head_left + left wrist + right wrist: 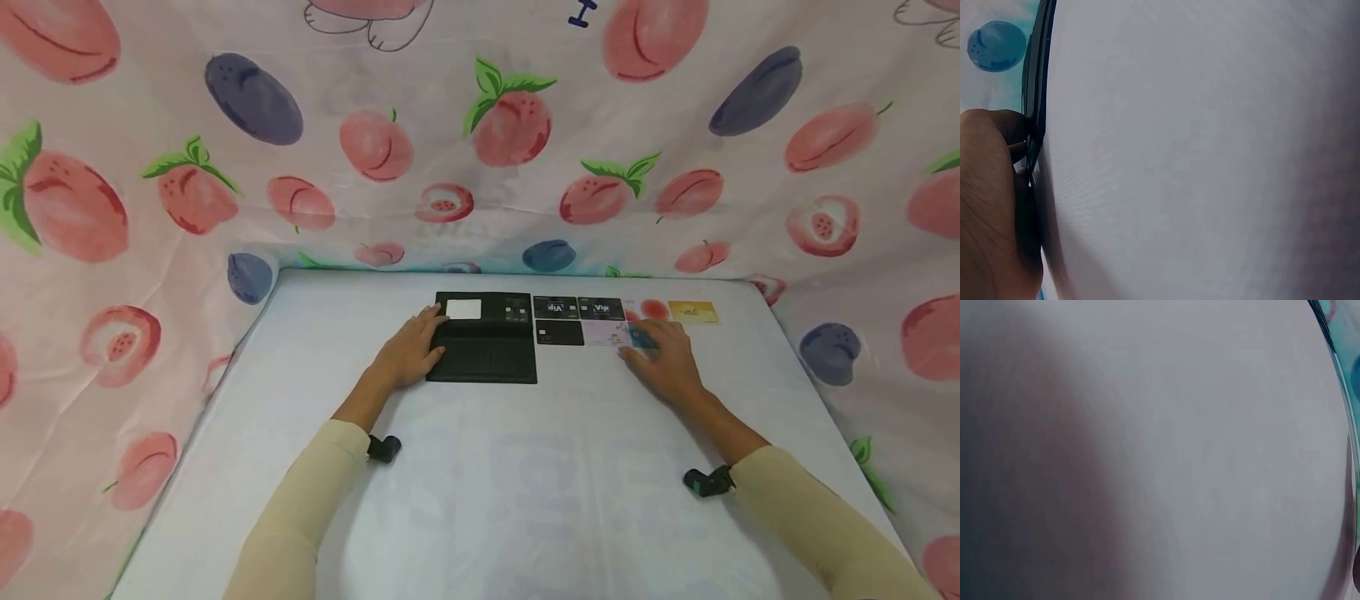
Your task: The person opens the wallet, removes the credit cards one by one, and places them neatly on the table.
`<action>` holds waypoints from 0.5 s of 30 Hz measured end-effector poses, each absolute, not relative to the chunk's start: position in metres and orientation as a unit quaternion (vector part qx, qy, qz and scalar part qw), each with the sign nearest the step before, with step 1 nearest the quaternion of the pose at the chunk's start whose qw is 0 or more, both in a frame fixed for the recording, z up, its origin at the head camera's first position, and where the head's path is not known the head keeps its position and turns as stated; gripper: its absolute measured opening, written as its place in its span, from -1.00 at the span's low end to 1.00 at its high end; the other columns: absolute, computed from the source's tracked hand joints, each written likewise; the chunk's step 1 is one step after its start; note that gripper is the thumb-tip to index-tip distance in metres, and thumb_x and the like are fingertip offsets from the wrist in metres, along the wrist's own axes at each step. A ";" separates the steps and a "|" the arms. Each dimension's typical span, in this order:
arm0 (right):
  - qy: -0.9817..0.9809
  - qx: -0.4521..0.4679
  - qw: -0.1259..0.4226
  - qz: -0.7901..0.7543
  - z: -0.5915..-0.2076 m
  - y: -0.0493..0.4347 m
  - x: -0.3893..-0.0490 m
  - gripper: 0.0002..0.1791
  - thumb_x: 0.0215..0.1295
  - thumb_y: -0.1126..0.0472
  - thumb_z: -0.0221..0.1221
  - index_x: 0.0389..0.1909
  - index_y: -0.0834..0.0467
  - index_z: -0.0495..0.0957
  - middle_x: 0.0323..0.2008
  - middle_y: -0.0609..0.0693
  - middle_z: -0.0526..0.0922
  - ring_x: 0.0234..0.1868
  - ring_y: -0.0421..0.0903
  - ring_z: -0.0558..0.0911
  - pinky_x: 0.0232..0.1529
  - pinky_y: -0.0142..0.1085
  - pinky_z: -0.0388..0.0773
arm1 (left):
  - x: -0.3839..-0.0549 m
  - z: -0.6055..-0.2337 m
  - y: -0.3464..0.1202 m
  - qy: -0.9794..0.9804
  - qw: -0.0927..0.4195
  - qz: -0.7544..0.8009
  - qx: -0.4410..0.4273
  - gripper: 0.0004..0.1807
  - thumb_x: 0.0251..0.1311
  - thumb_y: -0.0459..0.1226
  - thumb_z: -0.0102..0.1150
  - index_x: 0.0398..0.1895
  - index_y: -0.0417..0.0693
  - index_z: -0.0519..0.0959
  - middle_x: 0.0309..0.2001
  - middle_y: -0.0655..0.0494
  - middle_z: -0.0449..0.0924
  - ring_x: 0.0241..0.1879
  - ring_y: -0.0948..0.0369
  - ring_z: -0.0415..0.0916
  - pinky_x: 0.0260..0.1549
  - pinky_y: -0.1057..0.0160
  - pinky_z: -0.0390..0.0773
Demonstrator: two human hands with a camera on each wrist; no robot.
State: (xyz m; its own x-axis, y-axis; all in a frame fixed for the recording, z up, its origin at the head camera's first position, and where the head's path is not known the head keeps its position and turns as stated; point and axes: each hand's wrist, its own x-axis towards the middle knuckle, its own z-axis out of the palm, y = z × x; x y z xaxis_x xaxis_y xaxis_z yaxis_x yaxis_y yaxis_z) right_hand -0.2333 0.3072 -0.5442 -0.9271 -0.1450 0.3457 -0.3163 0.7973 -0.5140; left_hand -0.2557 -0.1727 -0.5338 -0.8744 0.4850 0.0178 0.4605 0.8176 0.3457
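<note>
An unfolded black card wallet (480,358) lies flat on the table, a white rectangle in its upper half. My left hand (408,346) rests at its left edge, fingers near the upper half and thumb at the lower half. In the left wrist view, the left hand (988,200) touches the dark wallet edge (1038,69). My right hand (663,362) lies over a blue card (641,336) at the right end of the lower row, fingertips touching it and thumb by its lower left corner. Whether it pinches the card is hidden. The right wrist view shows mostly tablecloth.
Right of the wallet lie two dark Vip cards (555,307), a card with red circles (647,310) and a gold card (693,312). Below them are a black card (559,332) and a pale pink card (606,333). A fruit-print curtain (450,108) surrounds the white table (525,500).
</note>
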 end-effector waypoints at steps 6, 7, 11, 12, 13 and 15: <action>-0.937 0.126 0.139 0.295 -0.544 0.295 -0.236 -0.41 0.29 0.14 0.46 0.30 0.22 0.59 0.25 0.27 0.59 0.31 0.25 0.39 0.30 0.31 0.27 | -0.256 -0.534 -0.172 0.954 0.044 0.171 0.241 -0.31 0.56 -0.12 -0.05 0.63 -0.20 0.13 0.68 -0.17 -0.08 0.66 -0.03 -0.17 0.60 0.06 -0.14; -0.937 0.125 0.136 0.296 -0.544 0.294 -0.237 -0.41 0.29 0.13 0.46 0.31 0.21 0.59 0.26 0.26 0.59 0.32 0.25 0.38 0.31 0.30 0.27 | -0.256 -0.534 -0.172 0.954 0.045 0.172 0.240 -0.31 0.56 -0.11 -0.05 0.63 -0.19 0.13 0.69 -0.16 -0.08 0.67 -0.03 -0.18 0.60 0.06 -0.14; -0.935 0.123 0.124 0.308 -0.547 0.287 -0.239 -0.40 0.30 0.13 0.46 0.33 0.19 0.58 0.34 0.26 0.55 0.39 0.25 0.34 0.38 0.30 0.23 | -0.256 -0.536 -0.172 0.954 0.045 0.175 0.238 -0.30 0.56 -0.10 -0.05 0.64 -0.17 0.12 0.69 -0.14 -0.09 0.67 -0.03 -0.18 0.60 0.04 -0.13; -0.934 0.124 0.124 0.312 -0.547 0.285 -0.240 -0.40 0.30 0.12 0.46 0.32 0.19 0.59 0.34 0.26 0.55 0.40 0.26 0.33 0.38 0.31 0.22 | -0.256 -0.536 -0.172 0.954 0.044 0.176 0.238 -0.30 0.55 -0.10 -0.05 0.64 -0.18 0.12 0.69 -0.15 -0.09 0.67 -0.03 -0.18 0.60 0.04 -0.13; -0.932 0.127 0.126 0.315 -0.547 0.283 -0.240 -0.41 0.30 0.12 0.46 0.31 0.20 0.59 0.33 0.26 0.56 0.41 0.27 0.33 0.38 0.33 0.21 | -0.256 -0.536 -0.172 0.954 0.044 0.177 0.238 -0.30 0.55 -0.10 -0.04 0.64 -0.18 0.12 0.69 -0.15 -0.09 0.66 -0.03 -0.17 0.60 0.03 -0.13; -0.927 0.138 0.132 0.323 -0.546 0.278 -0.242 -0.43 0.30 0.14 0.46 0.29 0.22 0.60 0.29 0.26 0.60 0.38 0.28 0.34 0.37 0.33 0.20 | -0.256 -0.537 -0.173 0.955 0.044 0.175 0.237 -0.30 0.55 -0.10 -0.05 0.64 -0.18 0.12 0.69 -0.15 -0.09 0.67 -0.03 -0.18 0.60 0.04 -0.13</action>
